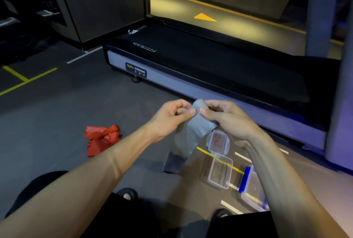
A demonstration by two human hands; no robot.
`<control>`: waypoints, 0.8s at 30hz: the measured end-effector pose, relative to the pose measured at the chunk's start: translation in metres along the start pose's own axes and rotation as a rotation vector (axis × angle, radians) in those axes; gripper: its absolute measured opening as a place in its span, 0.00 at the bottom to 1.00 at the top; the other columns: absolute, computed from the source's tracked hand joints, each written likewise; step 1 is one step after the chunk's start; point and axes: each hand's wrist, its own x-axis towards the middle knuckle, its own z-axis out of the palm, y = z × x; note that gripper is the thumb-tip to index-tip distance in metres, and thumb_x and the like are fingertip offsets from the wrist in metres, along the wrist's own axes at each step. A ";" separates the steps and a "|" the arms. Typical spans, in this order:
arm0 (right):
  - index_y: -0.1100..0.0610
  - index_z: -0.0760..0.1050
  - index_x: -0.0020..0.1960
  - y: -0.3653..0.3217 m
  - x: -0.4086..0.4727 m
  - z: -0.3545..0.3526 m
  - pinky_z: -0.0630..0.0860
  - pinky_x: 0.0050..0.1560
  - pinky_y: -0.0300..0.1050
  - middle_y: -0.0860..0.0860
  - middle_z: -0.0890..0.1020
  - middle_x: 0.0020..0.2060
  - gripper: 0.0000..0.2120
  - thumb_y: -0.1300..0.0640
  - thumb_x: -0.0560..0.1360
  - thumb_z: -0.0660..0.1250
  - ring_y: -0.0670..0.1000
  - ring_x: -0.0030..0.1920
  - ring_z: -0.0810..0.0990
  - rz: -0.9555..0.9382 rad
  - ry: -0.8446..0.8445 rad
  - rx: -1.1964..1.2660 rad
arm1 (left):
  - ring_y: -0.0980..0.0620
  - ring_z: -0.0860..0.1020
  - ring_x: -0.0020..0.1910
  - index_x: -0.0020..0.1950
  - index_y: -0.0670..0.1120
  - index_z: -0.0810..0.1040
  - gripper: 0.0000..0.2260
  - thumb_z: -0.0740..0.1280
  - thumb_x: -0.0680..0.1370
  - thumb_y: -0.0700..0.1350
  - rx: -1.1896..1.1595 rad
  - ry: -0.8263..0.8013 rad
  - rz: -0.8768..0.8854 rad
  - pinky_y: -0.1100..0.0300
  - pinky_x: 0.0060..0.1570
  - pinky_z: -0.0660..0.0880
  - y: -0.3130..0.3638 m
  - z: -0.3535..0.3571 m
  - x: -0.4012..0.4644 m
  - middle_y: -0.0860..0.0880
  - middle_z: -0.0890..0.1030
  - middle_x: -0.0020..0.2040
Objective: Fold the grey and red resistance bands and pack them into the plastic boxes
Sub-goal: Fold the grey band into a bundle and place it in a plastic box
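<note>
Both hands hold the grey resistance band [191,134] up over the floor. My left hand [172,117] pinches its top edge from the left and my right hand [227,119] pinches it from the right; the band hangs down, its lower end touching the floor. The red resistance band [102,138] lies crumpled on the floor to the left, apart from both hands. A clear plastic box [219,172] stands open on the floor below my right forearm, its clear lid [217,141] beside it. A second box with blue clips [252,188] is partly hidden by my right arm.
A black treadmill [210,65] with a grey side panel runs across just behind my hands. The dark floor [57,107] has yellow and white lines. My knees and sandalled feet [127,194] are at the bottom edge. A grey pillar [340,104] stands at the right.
</note>
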 end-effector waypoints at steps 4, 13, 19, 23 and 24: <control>0.59 0.83 0.59 -0.001 -0.001 -0.005 0.75 0.59 0.54 0.65 0.84 0.56 0.09 0.60 0.81 0.68 0.55 0.52 0.82 0.000 -0.022 0.049 | 0.45 0.67 0.42 0.49 0.47 0.83 0.09 0.74 0.75 0.52 -0.021 -0.029 0.004 0.53 0.44 0.65 0.004 -0.004 -0.002 0.42 0.72 0.37; 0.60 0.77 0.64 0.001 0.002 0.000 0.79 0.52 0.56 0.60 0.86 0.48 0.12 0.59 0.81 0.68 0.57 0.48 0.83 0.014 0.096 0.084 | 0.55 0.72 0.34 0.44 0.47 0.81 0.04 0.72 0.79 0.44 0.081 0.106 0.047 0.61 0.38 0.69 0.006 -0.002 -0.002 0.53 0.79 0.32; 0.57 0.79 0.58 -0.001 0.002 0.004 0.81 0.44 0.46 0.54 0.86 0.44 0.07 0.58 0.83 0.64 0.52 0.46 0.83 0.035 0.080 0.035 | 0.57 0.63 0.28 0.42 0.46 0.76 0.08 0.72 0.80 0.43 0.124 0.134 0.075 0.64 0.30 0.61 0.007 -0.001 -0.001 0.56 0.71 0.26; 0.56 0.81 0.58 -0.001 0.001 0.004 0.79 0.43 0.47 0.53 0.86 0.45 0.09 0.53 0.84 0.64 0.54 0.45 0.82 0.048 0.024 -0.029 | 0.56 0.62 0.27 0.44 0.44 0.73 0.09 0.71 0.80 0.44 0.138 0.126 0.097 0.67 0.29 0.62 0.006 0.001 -0.001 0.55 0.69 0.26; 0.55 0.80 0.58 -0.001 -0.001 0.004 0.79 0.46 0.48 0.52 0.87 0.47 0.10 0.51 0.82 0.67 0.53 0.46 0.84 0.031 0.014 -0.070 | 0.56 0.61 0.28 0.45 0.43 0.73 0.09 0.71 0.80 0.44 0.135 0.117 0.100 0.67 0.29 0.61 0.007 0.003 -0.002 0.55 0.69 0.26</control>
